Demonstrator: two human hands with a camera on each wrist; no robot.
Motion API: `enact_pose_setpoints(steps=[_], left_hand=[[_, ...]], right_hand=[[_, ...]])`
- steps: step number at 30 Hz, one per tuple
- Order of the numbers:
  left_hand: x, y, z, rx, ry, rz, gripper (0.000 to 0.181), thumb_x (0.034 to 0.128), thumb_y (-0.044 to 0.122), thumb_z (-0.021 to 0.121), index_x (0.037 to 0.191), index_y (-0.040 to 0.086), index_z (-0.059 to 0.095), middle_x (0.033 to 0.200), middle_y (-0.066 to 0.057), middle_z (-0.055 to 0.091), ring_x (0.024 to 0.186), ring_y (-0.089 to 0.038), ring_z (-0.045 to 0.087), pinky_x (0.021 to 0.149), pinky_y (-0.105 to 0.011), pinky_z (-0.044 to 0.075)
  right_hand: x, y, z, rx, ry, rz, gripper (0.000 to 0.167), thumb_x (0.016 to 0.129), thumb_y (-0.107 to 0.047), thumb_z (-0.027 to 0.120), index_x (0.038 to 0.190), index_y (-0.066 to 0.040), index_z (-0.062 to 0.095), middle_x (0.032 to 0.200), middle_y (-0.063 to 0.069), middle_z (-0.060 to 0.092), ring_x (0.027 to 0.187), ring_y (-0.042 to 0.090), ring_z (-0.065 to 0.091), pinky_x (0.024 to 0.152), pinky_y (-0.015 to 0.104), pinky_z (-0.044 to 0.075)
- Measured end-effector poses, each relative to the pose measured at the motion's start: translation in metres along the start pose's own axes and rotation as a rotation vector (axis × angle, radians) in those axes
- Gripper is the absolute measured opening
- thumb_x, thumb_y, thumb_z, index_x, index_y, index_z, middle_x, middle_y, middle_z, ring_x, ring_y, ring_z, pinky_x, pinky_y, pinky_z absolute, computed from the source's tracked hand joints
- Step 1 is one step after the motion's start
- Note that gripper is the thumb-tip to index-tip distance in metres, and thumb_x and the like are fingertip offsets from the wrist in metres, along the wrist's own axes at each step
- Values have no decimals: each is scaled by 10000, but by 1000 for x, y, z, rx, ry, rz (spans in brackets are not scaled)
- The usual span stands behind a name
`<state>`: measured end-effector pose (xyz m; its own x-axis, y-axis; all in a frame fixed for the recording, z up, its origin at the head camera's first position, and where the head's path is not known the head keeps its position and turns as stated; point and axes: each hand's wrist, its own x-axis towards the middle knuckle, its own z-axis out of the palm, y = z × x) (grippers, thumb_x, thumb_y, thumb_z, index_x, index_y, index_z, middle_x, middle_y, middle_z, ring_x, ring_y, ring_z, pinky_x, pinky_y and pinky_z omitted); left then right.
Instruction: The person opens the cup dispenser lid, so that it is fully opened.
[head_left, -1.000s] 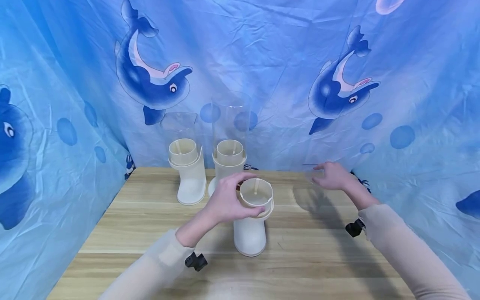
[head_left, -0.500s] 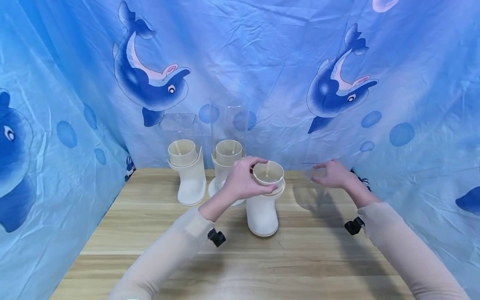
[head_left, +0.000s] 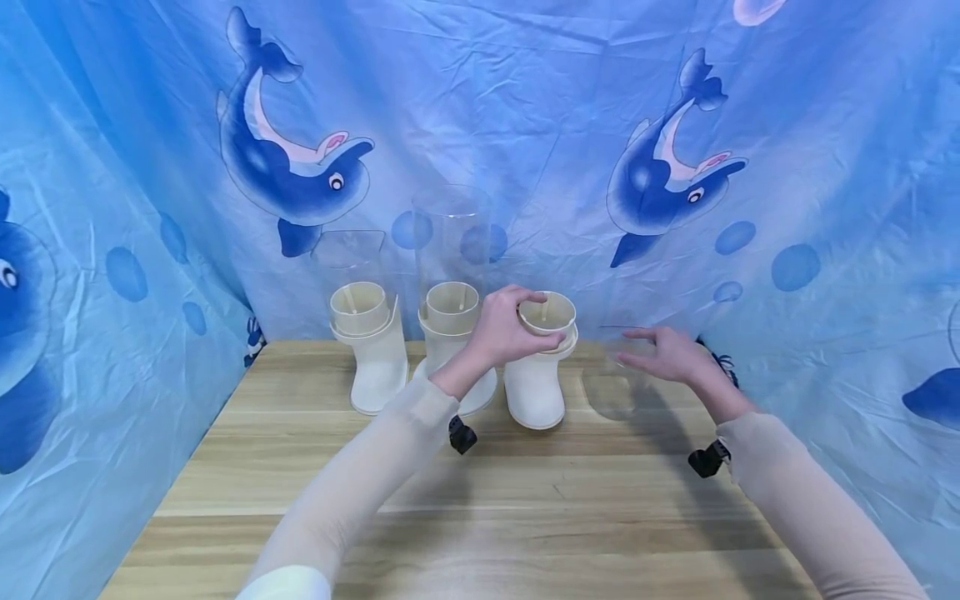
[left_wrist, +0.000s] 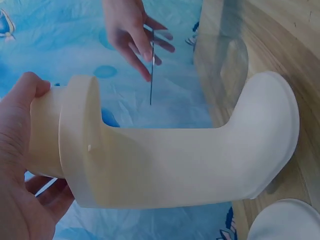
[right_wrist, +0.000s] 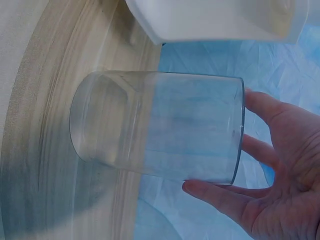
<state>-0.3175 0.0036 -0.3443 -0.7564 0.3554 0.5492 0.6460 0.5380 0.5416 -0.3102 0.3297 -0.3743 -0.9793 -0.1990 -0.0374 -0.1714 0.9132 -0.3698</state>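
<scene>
My left hand (head_left: 504,327) grips the round collar at the top of a cream, boot-shaped piece (head_left: 535,390), its thumb and fingers round the rim. In the left wrist view this piece (left_wrist: 170,165) has a wide flared foot near the wooden surface. My right hand (head_left: 670,357) holds the top rim of a clear cylinder (right_wrist: 165,125), fingers spread round it in the right wrist view. The cylinder's lower end stands on the table, to the right of the cream piece and apart from it.
Two similar cream pieces stand at the left, one (head_left: 378,367) farthest left and one (head_left: 480,396) partly behind my left forearm. Clear upright covers (head_left: 452,242) rise behind them. A blue dolphin-print cloth (head_left: 540,167) hangs behind the wooden table (head_left: 525,517).
My left hand has moved the cream piece away from the table's front, and slightly right, into line with the other two. The right hand has stayed at the clear cylinder.
</scene>
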Motion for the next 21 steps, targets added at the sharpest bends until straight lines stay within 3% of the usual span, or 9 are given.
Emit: enact_pose_setpoints(steps=[5,7,11,13,15,18,21], left_hand=[[11,-9,8,-10,-10,-37,608,765,395,911,1266,85,762,1305,-90,763,1301,-289,668,1112,-429,545],[15,-12,11,-13,-18,-53,597,769,390,907,1264,89,763,1320,-93,755,1318,-302,655,1123,-437,539],[21,-18,16,-17,-32,-79,580,777,376,900,1265,96,760,1346,-91,743,1359,-310,626,1153,-445,516],[24,-21,18,-22,-34,-94,583,779,366,901,1275,98,755,1366,-94,733,1379,-311,611,1168,-446,505],[26,-23,19,-35,-31,-108,589,777,350,905,1284,92,750,1383,-108,724,1392,-320,603,1175,-448,500],[27,-26,21,-48,-38,-132,595,786,341,904,1301,94,737,1416,-123,699,1407,-329,587,1185,-448,494],[28,-29,23,-53,-46,-149,604,795,346,894,1321,103,725,1435,-132,681,1414,-345,574,1183,-458,496]], right_hand=[[0,1,3,16,4,8,737,994,-583,672,1568,-140,538,1113,246,688,496,99,316,539,332,408],[0,2,4,17,3,5,741,1000,-586,663,1572,-135,530,917,172,639,494,98,316,546,332,412],[1,3,6,17,-2,-6,730,1018,-558,651,1576,-109,516,764,87,538,487,99,307,574,333,420],[1,2,6,18,2,-14,712,1023,-532,654,1570,-96,520,891,172,648,486,103,310,586,331,424],[1,2,7,14,5,-18,697,1027,-510,657,1565,-88,525,1156,295,703,487,107,318,606,327,432],[1,2,6,17,9,-20,689,1025,-496,663,1560,-82,529,1511,364,539,489,115,331,599,331,436],[2,3,6,13,10,-10,697,1025,-511,658,1562,-87,528,1542,369,504,492,117,348,622,333,446]])
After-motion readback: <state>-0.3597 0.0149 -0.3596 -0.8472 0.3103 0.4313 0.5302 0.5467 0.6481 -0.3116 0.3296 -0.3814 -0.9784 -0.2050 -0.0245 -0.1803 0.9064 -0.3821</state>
